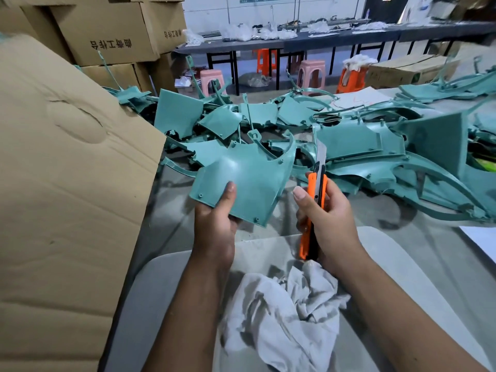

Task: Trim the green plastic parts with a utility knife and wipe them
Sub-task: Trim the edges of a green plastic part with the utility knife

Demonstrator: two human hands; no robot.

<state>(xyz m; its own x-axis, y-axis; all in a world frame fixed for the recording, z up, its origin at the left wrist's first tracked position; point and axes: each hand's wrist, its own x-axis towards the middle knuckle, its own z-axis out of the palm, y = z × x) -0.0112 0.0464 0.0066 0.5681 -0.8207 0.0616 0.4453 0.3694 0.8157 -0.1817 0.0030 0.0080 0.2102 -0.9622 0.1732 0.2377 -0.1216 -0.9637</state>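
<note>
1. Head cam view, starting at the hands: the left hand (214, 224) grips a curved green plastic panel (247, 178) by its near corner, thumb on top, fingers underneath, holding it up off the tabletop (402, 237).

2. The right hand (327, 218) is wrapped around an orange utility knife (314, 208). The blade (321, 154) is slid well out and points up and away. It sits just beside the panel's right edge, and as far as I can tell it isn't touching yet.

3. My read is that the trim cut hasn't started; this looks like lining up.

4. To do it well, I'd shorten the blade, since a long snap-off blade flexes and can break on hard plastic. Lay the edge flat along the panel's rim and shave the flash off in light strokes going away from the body.

5. Keep the left thumb and fingers behind the blade's path. Right now that grip is at the far corner from the knife, which is good.

6. A crumpled white rag (284, 312) lies right in front of the person, below both wrists, so it's handy for the wipe afterwards.

7. Further out, a big heap of green plastic parts (362, 146) covers the far side of the tabletop, so there's plenty left to do.

8. A large cardboard box (67, 183) stands at the left, and more stacked cartons (107, 30) are behind it. Stools and a long bench sit in the background.
</note>
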